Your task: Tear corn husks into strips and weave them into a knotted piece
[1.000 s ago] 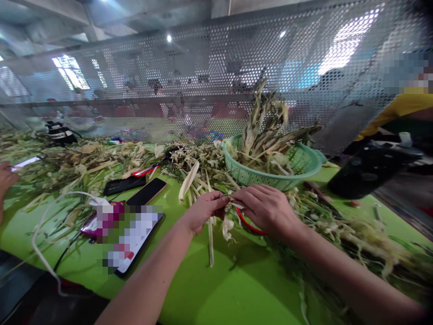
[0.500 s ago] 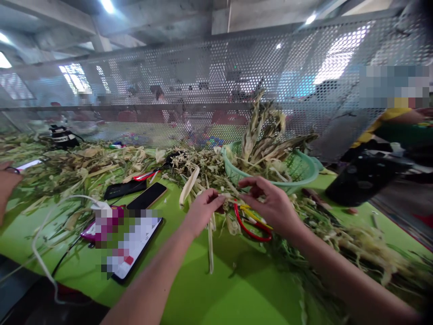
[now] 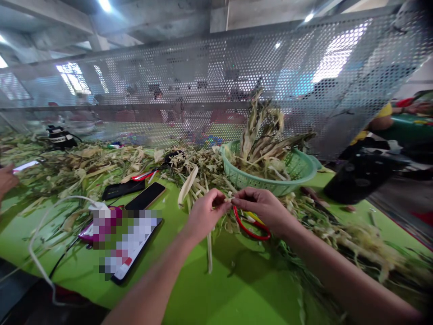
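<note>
My left hand and my right hand meet over the green table, thumb and fingers of each pinched on a small pale piece of husk between them. The fingers cover most of it. Just below my right hand lies a red-handled tool, probably scissors, with a yellow part partly under the hand. A pale husk strip hangs or lies below my left hand, and a wider dry husk rests to its upper left.
Behind my hands stands a green basket of dry husks. A lit phone, a dark phone and a white cable lie left. Husk heaps spread right, near a black container. Another person's hand shows far left.
My right hand has moved left and closed in on the small husk piece, so both hands' fingertips now meet. The other person's hand at far left has shifted outward.
</note>
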Available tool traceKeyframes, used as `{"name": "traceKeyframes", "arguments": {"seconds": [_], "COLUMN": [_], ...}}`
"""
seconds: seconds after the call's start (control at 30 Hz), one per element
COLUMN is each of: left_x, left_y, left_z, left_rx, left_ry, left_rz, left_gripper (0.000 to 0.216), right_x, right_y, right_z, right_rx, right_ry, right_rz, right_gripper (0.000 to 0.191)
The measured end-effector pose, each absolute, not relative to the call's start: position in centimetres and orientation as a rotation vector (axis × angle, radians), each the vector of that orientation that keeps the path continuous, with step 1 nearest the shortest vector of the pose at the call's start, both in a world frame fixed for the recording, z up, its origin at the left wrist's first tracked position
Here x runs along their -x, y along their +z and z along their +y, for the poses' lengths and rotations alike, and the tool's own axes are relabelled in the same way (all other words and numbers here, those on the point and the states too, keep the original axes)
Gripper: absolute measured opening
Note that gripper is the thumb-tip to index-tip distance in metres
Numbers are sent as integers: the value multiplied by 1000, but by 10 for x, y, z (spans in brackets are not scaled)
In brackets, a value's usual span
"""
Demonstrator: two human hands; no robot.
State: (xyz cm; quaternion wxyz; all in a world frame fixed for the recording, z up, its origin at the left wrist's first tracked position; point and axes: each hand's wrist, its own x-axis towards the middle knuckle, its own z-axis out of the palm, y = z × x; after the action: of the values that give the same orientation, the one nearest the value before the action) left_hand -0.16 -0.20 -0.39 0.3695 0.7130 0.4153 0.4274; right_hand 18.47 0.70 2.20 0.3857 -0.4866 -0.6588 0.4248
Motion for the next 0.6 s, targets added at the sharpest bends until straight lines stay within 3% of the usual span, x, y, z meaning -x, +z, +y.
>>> {"name": "traceKeyframes", "arguments": {"seconds": [0.4,0.6], "left_x": [1,0], "left_y": [-8,-9], "left_z": [1,1], "left_rx": [-1810,-1812], "left_ry": [1093,1119], "left_rz": [1036,1058], "left_gripper": [28,28], "right_x": [-183,-175], "right_y": [19,3], "right_z": [7,5], "right_rx": [1150,1145], "right_ry": [1240,1070], "right_rz": [-1550,-1589], "right_gripper": [28,25]}}
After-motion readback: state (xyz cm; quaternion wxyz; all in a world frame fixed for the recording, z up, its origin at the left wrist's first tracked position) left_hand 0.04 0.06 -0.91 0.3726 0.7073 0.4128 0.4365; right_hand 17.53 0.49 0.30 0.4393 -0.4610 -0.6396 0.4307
